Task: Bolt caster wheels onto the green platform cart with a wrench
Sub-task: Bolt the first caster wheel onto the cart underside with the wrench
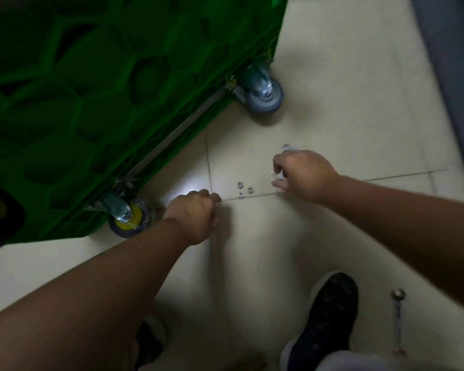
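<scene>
The green platform cart (97,97) stands tipped on its side, its ribbed underside facing me. Two casters are on its lower edge: a grey caster wheel (264,96) at the far end and a yellow-hubbed caster wheel (130,216) near me. Three small nuts (243,189) lie on the tile between my hands. My left hand (196,214) hovers in a fist beside the yellow-hubbed wheel, and nothing shows in it. My right hand (303,175) grips a silvery wrench (287,148) whose ring end sticks out past the knuckles; the rest is hidden or blurred.
A second wrench (398,319) lies on the beige floor tiles at the lower right. My dark shoe (330,317) is planted below the hands, with another foot (149,341) partly under my left forearm. A grey wall or panel (450,62) runs along the right edge.
</scene>
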